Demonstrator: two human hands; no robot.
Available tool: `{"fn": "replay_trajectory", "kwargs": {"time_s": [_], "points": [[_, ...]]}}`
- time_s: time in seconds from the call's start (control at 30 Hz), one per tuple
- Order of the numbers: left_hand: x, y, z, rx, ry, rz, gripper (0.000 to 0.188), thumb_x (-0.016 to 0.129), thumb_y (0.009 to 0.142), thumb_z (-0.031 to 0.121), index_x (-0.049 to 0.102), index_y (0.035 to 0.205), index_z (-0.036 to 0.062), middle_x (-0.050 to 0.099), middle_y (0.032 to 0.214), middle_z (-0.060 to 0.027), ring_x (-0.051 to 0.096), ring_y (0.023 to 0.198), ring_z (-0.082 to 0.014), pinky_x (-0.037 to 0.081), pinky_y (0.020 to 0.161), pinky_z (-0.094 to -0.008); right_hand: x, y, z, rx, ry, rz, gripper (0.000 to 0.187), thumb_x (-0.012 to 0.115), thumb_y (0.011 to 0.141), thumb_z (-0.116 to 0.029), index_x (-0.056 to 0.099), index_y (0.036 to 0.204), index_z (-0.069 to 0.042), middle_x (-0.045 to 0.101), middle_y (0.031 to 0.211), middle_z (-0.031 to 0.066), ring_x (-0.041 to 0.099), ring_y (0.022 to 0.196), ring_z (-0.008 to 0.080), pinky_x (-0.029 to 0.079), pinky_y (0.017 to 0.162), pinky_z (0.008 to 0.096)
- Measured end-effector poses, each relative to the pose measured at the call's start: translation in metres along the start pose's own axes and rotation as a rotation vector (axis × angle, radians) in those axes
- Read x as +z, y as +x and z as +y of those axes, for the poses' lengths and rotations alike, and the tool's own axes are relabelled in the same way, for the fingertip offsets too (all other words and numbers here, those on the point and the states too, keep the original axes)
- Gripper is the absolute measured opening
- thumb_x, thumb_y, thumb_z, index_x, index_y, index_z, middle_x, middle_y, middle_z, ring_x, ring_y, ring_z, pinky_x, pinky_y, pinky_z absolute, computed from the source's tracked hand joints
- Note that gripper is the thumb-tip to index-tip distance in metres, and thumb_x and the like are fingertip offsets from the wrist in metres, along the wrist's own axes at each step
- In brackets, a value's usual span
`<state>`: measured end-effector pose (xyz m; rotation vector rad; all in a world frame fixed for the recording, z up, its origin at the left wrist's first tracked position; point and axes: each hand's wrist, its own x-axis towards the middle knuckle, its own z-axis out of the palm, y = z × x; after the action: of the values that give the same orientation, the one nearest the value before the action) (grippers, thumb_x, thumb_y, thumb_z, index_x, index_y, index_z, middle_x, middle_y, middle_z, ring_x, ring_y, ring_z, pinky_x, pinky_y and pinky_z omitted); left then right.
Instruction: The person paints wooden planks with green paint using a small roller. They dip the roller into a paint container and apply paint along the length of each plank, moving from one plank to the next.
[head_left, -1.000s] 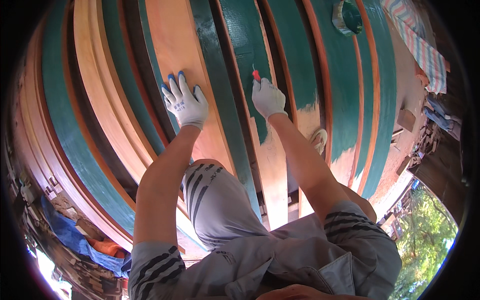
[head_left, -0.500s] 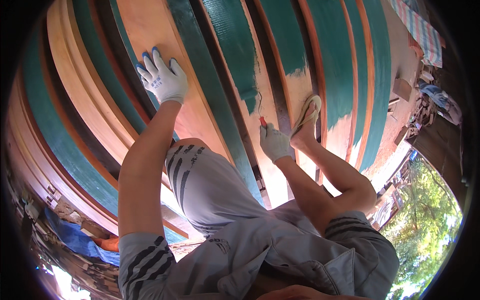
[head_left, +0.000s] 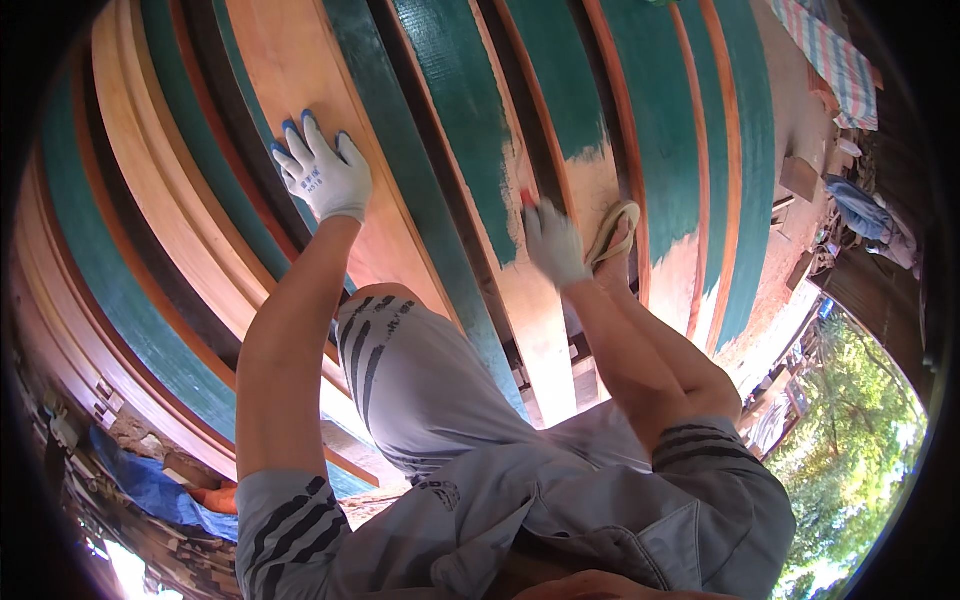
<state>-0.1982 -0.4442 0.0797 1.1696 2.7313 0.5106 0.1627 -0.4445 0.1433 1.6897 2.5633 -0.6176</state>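
My left hand (head_left: 332,178), in a white glove with blue fingertips, rests with fingers spread on a bare wooden board (head_left: 285,60). My right hand (head_left: 553,242), gloved too, is closed round the red handle (head_left: 527,198) of a small paint roller. It is over a board with wet green paint (head_left: 455,90) on its far and left part, and bare wood (head_left: 535,320) on the near part and along the right edge. The roller's head does not show clearly now.
Long boards lie side by side with dark gaps between, several of them green. My sandalled foot (head_left: 613,235) stands on a partly painted board (head_left: 590,180). A striped cloth (head_left: 835,65) lies at the far right, a blue tarp (head_left: 160,478) at the near left.
My right hand has moved away from me with the roller. Green paint now reaches closer to me along the board's left side. My left hand has hardly moved.
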Motion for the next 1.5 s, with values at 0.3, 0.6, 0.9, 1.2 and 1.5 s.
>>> {"fn": "replay_trajectory", "kwargs": {"time_s": [0.3, 0.6, 0.9, 1.2, 1.5], "points": [[-0.003, 0.002, -0.002, 0.021, 0.007, 0.01, 0.067, 0.055, 0.104, 0.039, 0.04, 0.165, 0.0162, 0.03, 0.174, -0.0207, 0.022, 0.156, -0.06, 0.025, 0.122, -0.0684, -0.011, 0.144, -0.019, 0.255, 0.006, -0.117, 0.044, 0.043, 0.112, -0.043, 0.065, 0.109, -0.006, 0.077, 0.097, 0.0264, 0.075, 0.094, 0.0457, 0.056, 0.088, 0.059], [-0.003, 0.0, -0.003, 0.01, 0.027, 0.023, 0.067, 0.054, 0.105, 0.042, 0.039, 0.167, 0.02, 0.029, 0.176, -0.0178, 0.019, 0.16, -0.0557, 0.026, 0.122, -0.0683, 0.003, -0.096, 0.026, 0.415, -0.018, -0.376, 0.038, 0.048, 0.111, -0.043, 0.061, 0.113, -0.007, 0.074, 0.094, 0.0283, 0.07, 0.088, 0.053, 0.055, 0.081, 0.0633], [-0.004, -0.001, -0.003, 0.013, 0.028, 0.02, 0.066, 0.055, 0.104, 0.04, 0.041, 0.165, 0.0161, 0.031, 0.174, -0.0207, 0.022, 0.157, -0.0589, 0.026, 0.123, -0.0669, -0.003, -0.113, 0.02, 0.161, -0.131, -0.373, 0.032, 0.053, 0.11, -0.035, 0.064, 0.114, -0.006, 0.073, 0.106, 0.027, 0.071, 0.094, 0.045, 0.056, 0.075, 0.0588], [0.006, 0.013, -0.001, 0.077, -0.01, 0.16, 0.049, 0.066, 0.099, 0.033, 0.059, 0.142, 0.0113, 0.045, 0.16, -0.0267, 0.035, 0.149, -0.0562, 0.026, 0.122, -0.0703, -0.001, 0.126, -0.052, 0.32, 0.043, -0.215, 0.049, 0.036, 0.113, -0.042, 0.068, 0.111, -0.006, 0.077, 0.101, 0.0248, 0.074, 0.098, 0.0473, 0.057, 0.09, 0.059], [0.007, 0.122, 0.035, -0.148, -0.008, 0.149, 0.058, 0.054, 0.105, 0.033, 0.044, 0.159, 0.0125, 0.035, 0.169, -0.0265, 0.03, 0.155, -0.0506, 0.022, 0.126, -0.0648, -0.021, 0.239, -0.085, 0.239, -0.005, -0.164, 0.052, 0.036, 0.113, -0.043, 0.07, 0.113, -0.003, 0.077, 0.109, 0.0254, 0.074, 0.104, 0.0449, 0.057, 0.092, 0.0578]]}}
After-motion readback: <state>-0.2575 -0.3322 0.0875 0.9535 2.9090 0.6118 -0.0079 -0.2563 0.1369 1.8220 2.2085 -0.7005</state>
